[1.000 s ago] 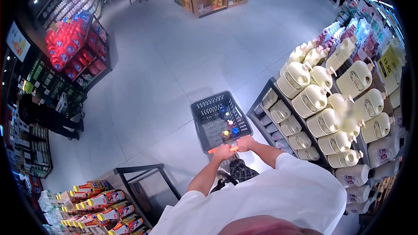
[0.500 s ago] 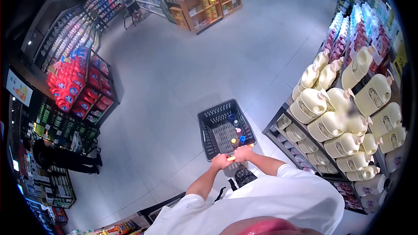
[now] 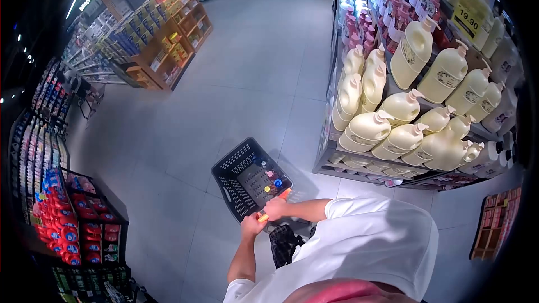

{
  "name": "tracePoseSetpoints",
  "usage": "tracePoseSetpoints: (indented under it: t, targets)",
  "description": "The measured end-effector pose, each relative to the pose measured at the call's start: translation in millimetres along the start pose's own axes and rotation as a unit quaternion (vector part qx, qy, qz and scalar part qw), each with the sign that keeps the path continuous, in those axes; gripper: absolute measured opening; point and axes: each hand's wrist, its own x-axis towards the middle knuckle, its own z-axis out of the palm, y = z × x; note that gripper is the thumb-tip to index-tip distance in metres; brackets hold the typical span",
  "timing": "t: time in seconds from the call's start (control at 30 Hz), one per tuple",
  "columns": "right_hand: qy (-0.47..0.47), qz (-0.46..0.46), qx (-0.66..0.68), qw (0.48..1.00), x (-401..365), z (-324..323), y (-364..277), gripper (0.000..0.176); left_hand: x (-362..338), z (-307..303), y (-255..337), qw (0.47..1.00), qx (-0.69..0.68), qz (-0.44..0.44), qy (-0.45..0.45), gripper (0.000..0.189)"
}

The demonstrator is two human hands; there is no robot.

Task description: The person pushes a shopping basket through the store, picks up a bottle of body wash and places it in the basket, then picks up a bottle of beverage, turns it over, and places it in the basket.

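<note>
My left hand (image 3: 251, 226) and my right hand (image 3: 275, 209) are both wrapped round the orange-yellow handle (image 3: 286, 193) of a dark grey shopping basket cart (image 3: 227, 191). The hands sit close together near the handle's left and middle parts. Inside the basket, several small bottles stand along its right side. Among them are a blue-capped bottle (image 3: 278, 183), a pink-topped bottle (image 3: 270, 174) and a yellow-capped bottle (image 3: 267, 189). Their labels are too small to read.
On the right, a shelf display holds large cream pump bottles (image 3: 365, 132) and a yellow price sign (image 3: 467, 18). Red bottles (image 3: 56, 224) fill a display at lower left. A wooden shelf unit (image 3: 163, 62) stands ahead on the left. Grey tiled floor (image 3: 247, 78) runs between them.
My view and body have turned right, and the basket cart with its handle has swung to a new angle. Both hands stay on the handle. The person in black at left has left the view.
</note>
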Motion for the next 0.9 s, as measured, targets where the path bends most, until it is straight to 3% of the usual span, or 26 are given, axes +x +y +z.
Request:
tracePoseSetpoints:
  t: [0.23,0.37,0.53,0.9]
  targets:
    - [0.03,0.06,0.027,0.997,81.0,-42.7,2.6,0.037,87.1,-62.0,-49.0,0.998,0.02,0.042,-0.042,0.049]
    - [0.038,0.083,0.064,0.994,124.2,-66.5,17.1,0.045,140.9,-100.3,-64.4,0.993,0.036,0.069,-0.084,0.041]
    - [0.079,0.104,0.063,0.989,168.3,-90.4,35.1,0.046,203.0,-129.2,-82.1,0.988,0.062,0.112,-0.087,0.05]
    - [0.169,0.127,0.032,0.977,223.4,-138.0,80.6,0.051,308.9,-182.0,-76.6,0.978,0.078,0.147,-0.123,0.052]
